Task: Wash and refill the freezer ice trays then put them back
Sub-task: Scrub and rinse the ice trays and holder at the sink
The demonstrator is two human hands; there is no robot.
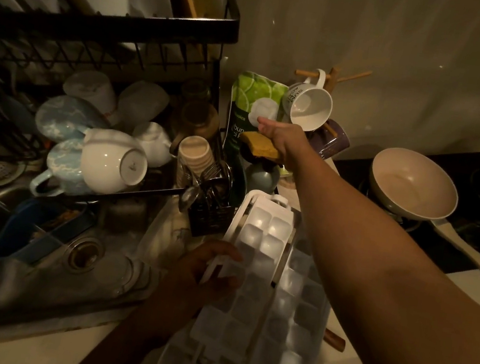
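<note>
A stack of white ice trays (262, 280) lies on the counter just right of the sink, cube pockets bulging upward. My left hand (208, 270) grips the top tray at its left edge. My right hand (281, 140) is stretched out to the back of the counter and holds a yellow sponge (261, 145) with a dark scrubbing side, above a grey-green soap bottle (261, 177).
The steel sink (42, 286) at left holds a blue container (31, 229). A black dish rack (91, 130) full of cups stands behind it. A green refill pouch (251, 103) and mug tree with a white mug (309, 105) stand at the back. A beige pan (414, 184) sits on the stove at right.
</note>
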